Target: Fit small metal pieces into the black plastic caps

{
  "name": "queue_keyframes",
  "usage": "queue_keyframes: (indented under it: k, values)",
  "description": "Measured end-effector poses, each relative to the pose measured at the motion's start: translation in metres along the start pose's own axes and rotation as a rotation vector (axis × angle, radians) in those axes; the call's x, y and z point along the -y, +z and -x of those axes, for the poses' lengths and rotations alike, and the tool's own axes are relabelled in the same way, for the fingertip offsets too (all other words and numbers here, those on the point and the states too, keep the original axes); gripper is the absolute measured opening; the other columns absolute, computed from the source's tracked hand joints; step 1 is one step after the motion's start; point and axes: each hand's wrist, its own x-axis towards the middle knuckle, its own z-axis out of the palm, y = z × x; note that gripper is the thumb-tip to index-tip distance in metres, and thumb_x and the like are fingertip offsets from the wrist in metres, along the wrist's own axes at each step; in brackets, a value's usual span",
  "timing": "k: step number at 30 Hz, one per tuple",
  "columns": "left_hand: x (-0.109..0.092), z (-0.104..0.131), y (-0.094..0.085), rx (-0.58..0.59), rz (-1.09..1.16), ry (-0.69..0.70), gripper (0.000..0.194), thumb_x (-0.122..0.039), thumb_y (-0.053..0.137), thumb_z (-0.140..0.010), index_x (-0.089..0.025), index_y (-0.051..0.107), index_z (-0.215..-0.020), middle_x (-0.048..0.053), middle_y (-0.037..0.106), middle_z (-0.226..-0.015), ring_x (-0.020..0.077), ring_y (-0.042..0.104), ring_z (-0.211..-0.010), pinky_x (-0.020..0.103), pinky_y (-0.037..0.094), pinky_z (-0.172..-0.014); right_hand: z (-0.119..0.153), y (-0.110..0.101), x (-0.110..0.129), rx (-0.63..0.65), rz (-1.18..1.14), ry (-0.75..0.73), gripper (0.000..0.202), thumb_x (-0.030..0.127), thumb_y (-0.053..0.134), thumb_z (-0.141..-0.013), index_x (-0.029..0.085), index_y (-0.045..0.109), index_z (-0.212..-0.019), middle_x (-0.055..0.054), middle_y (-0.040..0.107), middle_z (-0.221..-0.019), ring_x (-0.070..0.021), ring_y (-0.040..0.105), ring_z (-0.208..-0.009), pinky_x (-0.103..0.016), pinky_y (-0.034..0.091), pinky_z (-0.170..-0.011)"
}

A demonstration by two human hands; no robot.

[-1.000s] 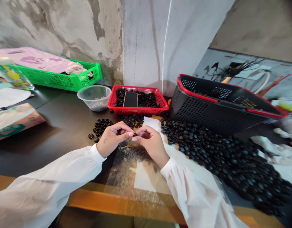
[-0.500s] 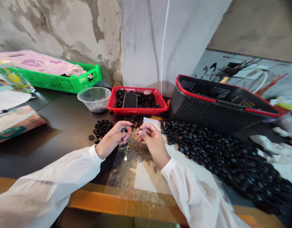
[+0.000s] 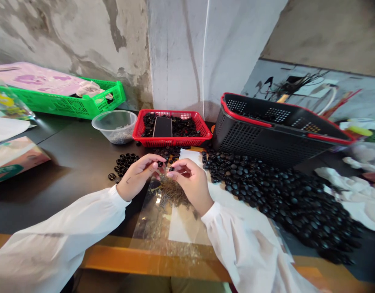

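Note:
My left hand (image 3: pixel 135 179) pinches a small round black plastic part (image 3: pixel 160 164) between thumb and fingertips. Facing it, my right hand (image 3: pixel 193 185) is closed at the fingertips on a tiny piece (image 3: pixel 171 169), dark with a pale glint, too small to name. The fingertips of both hands nearly meet. Below them, a pile of thin metal pins (image 3: pixel 173 192) lies on a clear plastic sheet (image 3: pixel 144 234). Beside my left hand sits a cluster of black ring-like parts (image 3: pixel 125 163). Right of my right hand spreads a large heap of round black pieces (image 3: pixel 275 199).
Behind the hands stand a clear bowl (image 3: pixel 114 126) with small pieces and a red basket (image 3: pixel 172 141) holding black parts and a phone (image 3: pixel 162 127). A tall black basket (image 3: pixel 267 142) stands right. A green crate (image 3: pixel 99 103) and a tissue pack (image 3: pixel 19 158) are left.
My hands have come closer together, bringing the tiny piece in the right hand nearer the black part in the left. The whole view has shifted slightly.

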Motion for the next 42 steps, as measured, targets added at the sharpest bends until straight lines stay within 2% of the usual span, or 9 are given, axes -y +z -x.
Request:
queue_keyframes:
  k: [2,5,8,13,19,25,29,33,42]
  values:
    - [-0.0007,-0.0001,0.0001,-0.05,-0.002,-0.017,0.041,-0.044,0.079,-0.081,-0.019,0.07,-0.112,0.007,0.072,-0.097,0.0175,0.067,-0.079,0.025,0.055,-0.064,0.0005,-0.0007,0.0009,-0.014,0.062,-0.021,0.016,0.036,0.078,-0.081,0.024,0.069,-0.087,0.002,0.071,-0.081,-0.0145,0.065,-0.07,-0.026,0.051,-0.064]
    - [-0.0005,0.0012,-0.0007,-0.08,-0.061,-0.01,0.037,-0.042,0.084,-0.075,-0.017,0.076,-0.102,0.006,0.074,-0.085,0.0163,0.067,-0.07,0.026,0.057,-0.063,0.0007,-0.0017,0.0024,-0.019,0.14,-0.078,0.016,0.037,0.077,-0.082,0.024,0.07,-0.087,0.001,0.071,-0.082,-0.0145,0.065,-0.071,-0.026,0.052,-0.065]
    - [-0.0001,0.0026,-0.0015,-0.074,-0.132,0.067,0.031,-0.041,0.084,-0.074,-0.017,0.08,-0.093,0.007,0.075,-0.081,0.0162,0.067,-0.066,0.027,0.058,-0.063,0.0009,-0.0018,0.0038,-0.006,0.174,-0.131,0.016,0.037,0.078,-0.083,0.023,0.07,-0.087,0.0,0.072,-0.085,-0.0154,0.066,-0.076,-0.027,0.054,-0.069]
    - [-0.0008,0.0026,-0.0011,-0.055,-0.159,0.15,0.022,-0.032,0.085,-0.074,-0.021,0.083,-0.093,0.006,0.076,-0.086,0.014,0.068,-0.066,0.022,0.058,-0.061,0.0021,-0.0002,0.0039,0.017,0.139,-0.124,0.018,0.037,0.078,-0.082,0.022,0.07,-0.088,-0.001,0.071,-0.085,-0.0152,0.067,-0.077,-0.026,0.056,-0.069]
    - [-0.0005,0.0028,-0.0013,-0.036,-0.122,0.126,0.021,-0.029,0.085,-0.074,-0.022,0.082,-0.094,0.004,0.076,-0.08,0.0128,0.068,-0.064,0.02,0.058,-0.06,0.0022,0.0013,0.0024,0.019,0.131,-0.099,0.018,0.036,0.078,-0.082,0.021,0.07,-0.087,-0.001,0.07,-0.085,-0.0149,0.067,-0.077,-0.025,0.056,-0.069]
    - [-0.0033,0.0038,0.0007,-0.045,-0.118,0.119,0.022,-0.03,0.087,-0.071,-0.019,0.083,-0.09,0.007,0.077,-0.088,0.0136,0.069,-0.062,0.023,0.06,-0.058,0.0016,0.0016,0.001,0.016,0.129,-0.104,0.017,0.034,0.078,-0.082,0.021,0.068,-0.084,0.001,0.069,-0.08,-0.0131,0.065,-0.071,-0.023,0.053,-0.066]
    - [-0.0026,0.0041,0.0002,-0.09,-0.137,0.086,0.026,-0.034,0.087,-0.071,-0.017,0.082,-0.091,0.006,0.076,-0.075,0.0136,0.067,-0.057,0.022,0.059,-0.055,0.0017,0.0019,0.0021,0.01,0.138,-0.119,0.016,0.033,0.079,-0.081,0.021,0.069,-0.083,0.002,0.069,-0.078,-0.0123,0.064,-0.069,-0.022,0.052,-0.065]
    - [-0.001,0.004,-0.0009,-0.085,-0.122,0.071,0.028,-0.035,0.087,-0.072,-0.017,0.082,-0.093,0.004,0.074,-0.07,0.0129,0.067,-0.056,0.022,0.058,-0.056,0.0018,0.0024,0.0031,0.005,0.139,-0.121,0.017,0.033,0.079,-0.081,0.021,0.069,-0.084,0.001,0.069,-0.079,-0.0126,0.064,-0.069,-0.023,0.052,-0.065]
    - [-0.0029,0.0049,0.0019,-0.083,-0.138,0.093,0.024,-0.032,0.088,-0.068,-0.017,0.082,-0.086,0.009,0.078,-0.088,0.0151,0.069,-0.062,0.025,0.059,-0.057,0.0018,0.0018,0.0038,0.022,0.104,-0.121,0.019,0.036,0.079,-0.08,0.022,0.066,-0.081,0.003,0.067,-0.078,-0.0125,0.063,-0.07,-0.022,0.052,-0.064]
